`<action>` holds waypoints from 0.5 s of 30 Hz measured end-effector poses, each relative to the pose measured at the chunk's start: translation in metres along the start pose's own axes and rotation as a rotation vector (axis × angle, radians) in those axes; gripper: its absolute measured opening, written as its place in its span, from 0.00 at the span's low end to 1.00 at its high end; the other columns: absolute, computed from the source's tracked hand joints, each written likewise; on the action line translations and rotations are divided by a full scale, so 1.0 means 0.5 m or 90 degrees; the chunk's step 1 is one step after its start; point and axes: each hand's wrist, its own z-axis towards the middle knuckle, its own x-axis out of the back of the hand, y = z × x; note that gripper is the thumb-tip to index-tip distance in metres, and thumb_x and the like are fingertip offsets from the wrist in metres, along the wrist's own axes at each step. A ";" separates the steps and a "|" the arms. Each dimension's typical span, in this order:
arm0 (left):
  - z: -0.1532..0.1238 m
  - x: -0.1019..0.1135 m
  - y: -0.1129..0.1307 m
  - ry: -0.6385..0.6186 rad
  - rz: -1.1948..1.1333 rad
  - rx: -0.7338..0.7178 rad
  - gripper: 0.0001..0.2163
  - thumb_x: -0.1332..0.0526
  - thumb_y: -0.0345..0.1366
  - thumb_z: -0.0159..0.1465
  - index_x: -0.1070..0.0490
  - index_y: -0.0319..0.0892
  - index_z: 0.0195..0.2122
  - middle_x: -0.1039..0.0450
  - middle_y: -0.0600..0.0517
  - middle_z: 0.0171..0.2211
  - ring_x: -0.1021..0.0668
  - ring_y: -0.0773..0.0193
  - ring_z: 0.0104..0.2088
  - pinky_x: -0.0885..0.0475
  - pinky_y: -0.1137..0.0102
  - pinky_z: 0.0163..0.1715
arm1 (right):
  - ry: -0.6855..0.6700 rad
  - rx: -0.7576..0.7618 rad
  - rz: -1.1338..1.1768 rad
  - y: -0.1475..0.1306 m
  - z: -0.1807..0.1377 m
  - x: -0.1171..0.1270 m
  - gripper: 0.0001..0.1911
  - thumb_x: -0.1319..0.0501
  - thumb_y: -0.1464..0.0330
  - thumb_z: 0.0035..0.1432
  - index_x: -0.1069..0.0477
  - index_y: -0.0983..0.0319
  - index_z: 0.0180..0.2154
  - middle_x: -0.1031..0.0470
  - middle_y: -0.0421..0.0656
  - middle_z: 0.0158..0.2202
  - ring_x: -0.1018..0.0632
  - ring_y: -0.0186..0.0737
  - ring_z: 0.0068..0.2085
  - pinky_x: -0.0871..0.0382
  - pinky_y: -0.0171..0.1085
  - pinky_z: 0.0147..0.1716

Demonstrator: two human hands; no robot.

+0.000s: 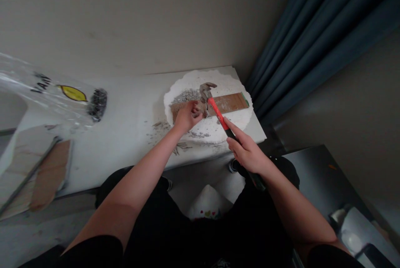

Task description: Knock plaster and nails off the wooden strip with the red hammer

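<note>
Here, holds a claw hammer [218, 112] by the black part of its handle in the right hand's [248, 152] wrapped grip, over a wooden board [231, 103] on a wavy-edged white mat [233, 125] on the table [125, 126]. Curls the left hand [185, 119] beside the hammer head, near grey rubble [186, 95]; cannot tell whether pinching any.

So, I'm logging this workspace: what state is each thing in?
White mat: spread flat, littered with debris.
Board: lying on the mat, pale-streaked.
Grey rubble: broken up, scattered.
Hammer: held, head over the board; contact unclear.
Right hand: closed around the hammer's handle.
Left hand: fingers bent at the board; grip unclear.
Clear bag: crumpled, dark contents at one end.
Curtain: hanging in folds.
</note>
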 end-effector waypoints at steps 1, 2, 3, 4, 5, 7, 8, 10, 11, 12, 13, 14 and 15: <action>0.002 0.004 -0.005 0.009 0.000 0.006 0.20 0.32 0.30 0.57 0.30 0.45 0.51 0.18 0.50 0.39 0.19 0.60 0.36 0.23 0.65 0.38 | -0.001 0.008 -0.012 0.005 0.004 -0.004 0.35 0.43 0.64 0.70 0.44 0.52 0.76 0.23 0.47 0.61 0.22 0.54 0.60 0.23 0.55 0.58; 0.003 0.008 -0.009 0.020 -0.002 0.010 0.19 0.34 0.28 0.58 0.30 0.45 0.51 0.18 0.49 0.40 0.18 0.60 0.37 0.22 0.64 0.39 | -0.001 0.014 -0.024 0.010 0.007 -0.008 0.35 0.42 0.64 0.69 0.42 0.52 0.75 0.25 0.46 0.63 0.24 0.54 0.63 0.25 0.56 0.61; 0.005 0.011 -0.013 0.030 -0.007 0.012 0.19 0.36 0.27 0.58 0.30 0.45 0.51 0.18 0.48 0.41 0.18 0.59 0.38 0.22 0.63 0.41 | -0.002 0.017 -0.034 0.015 0.011 -0.012 0.34 0.42 0.65 0.69 0.41 0.53 0.74 0.26 0.46 0.65 0.26 0.54 0.66 0.28 0.56 0.63; 0.006 0.014 -0.016 0.040 -0.013 0.013 0.19 0.37 0.26 0.58 0.30 0.45 0.51 0.18 0.48 0.42 0.18 0.59 0.39 0.21 0.62 0.42 | -0.004 0.015 -0.041 0.019 0.014 -0.014 0.34 0.42 0.66 0.69 0.40 0.53 0.74 0.27 0.45 0.67 0.28 0.54 0.67 0.29 0.56 0.64; 0.007 0.016 -0.019 0.049 -0.018 0.013 0.19 0.38 0.25 0.58 0.30 0.44 0.51 0.18 0.48 0.42 0.17 0.59 0.39 0.21 0.61 0.44 | -0.007 0.010 -0.044 0.022 0.015 -0.016 0.34 0.42 0.66 0.68 0.39 0.54 0.74 0.28 0.45 0.67 0.28 0.54 0.67 0.29 0.56 0.64; 0.008 0.019 -0.022 0.055 -0.021 0.014 0.19 0.39 0.25 0.59 0.30 0.44 0.52 0.18 0.48 0.42 0.17 0.58 0.39 0.20 0.61 0.45 | -0.009 -0.002 -0.042 0.026 0.014 -0.015 0.35 0.43 0.67 0.69 0.41 0.54 0.74 0.27 0.46 0.67 0.26 0.54 0.65 0.27 0.57 0.62; 0.008 0.019 -0.023 0.051 -0.021 0.015 0.19 0.39 0.26 0.59 0.29 0.45 0.52 0.18 0.49 0.42 0.17 0.58 0.39 0.20 0.60 0.45 | -0.008 -0.005 -0.039 0.027 0.012 -0.013 0.35 0.43 0.67 0.69 0.43 0.54 0.75 0.27 0.46 0.66 0.25 0.53 0.64 0.26 0.57 0.62; 0.007 0.019 -0.024 0.041 -0.020 0.015 0.19 0.39 0.26 0.59 0.29 0.45 0.51 0.18 0.49 0.41 0.17 0.58 0.37 0.20 0.60 0.44 | -0.003 0.004 -0.038 0.031 0.009 -0.011 0.36 0.43 0.67 0.69 0.45 0.53 0.76 0.28 0.45 0.68 0.25 0.54 0.65 0.28 0.58 0.63; 0.007 0.020 -0.024 0.038 -0.020 0.013 0.19 0.40 0.26 0.58 0.29 0.45 0.51 0.18 0.49 0.41 0.17 0.58 0.37 0.20 0.60 0.44 | -0.001 0.013 -0.041 0.035 0.008 -0.011 0.36 0.42 0.67 0.69 0.45 0.52 0.76 0.29 0.44 0.69 0.27 0.54 0.67 0.30 0.58 0.64; 0.006 0.020 -0.023 0.037 -0.022 0.011 0.19 0.40 0.26 0.58 0.28 0.45 0.51 0.18 0.49 0.41 0.17 0.58 0.37 0.20 0.60 0.44 | -0.002 0.021 -0.047 0.039 0.009 -0.012 0.36 0.42 0.67 0.69 0.44 0.52 0.75 0.31 0.44 0.70 0.29 0.54 0.69 0.33 0.58 0.67; 0.006 0.021 -0.023 0.039 -0.023 0.009 0.19 0.40 0.25 0.58 0.28 0.45 0.51 0.18 0.49 0.41 0.17 0.58 0.38 0.20 0.60 0.45 | -0.007 0.028 -0.054 0.044 0.010 -0.013 0.35 0.42 0.67 0.69 0.42 0.53 0.75 0.33 0.43 0.71 0.32 0.53 0.70 0.36 0.58 0.69; 0.005 0.022 -0.022 0.042 -0.024 0.008 0.19 0.41 0.25 0.58 0.28 0.45 0.51 0.18 0.48 0.41 0.17 0.57 0.39 0.20 0.59 0.46 | -0.011 0.033 -0.060 0.049 0.012 -0.015 0.34 0.42 0.67 0.69 0.41 0.53 0.74 0.34 0.43 0.72 0.34 0.53 0.72 0.39 0.57 0.71; 0.005 0.024 -0.020 0.044 -0.025 0.008 0.19 0.41 0.25 0.58 0.28 0.45 0.51 0.18 0.48 0.41 0.17 0.57 0.39 0.20 0.59 0.46 | -0.015 0.034 -0.064 0.053 0.014 -0.017 0.34 0.42 0.67 0.69 0.40 0.54 0.74 0.35 0.43 0.72 0.35 0.52 0.73 0.42 0.57 0.72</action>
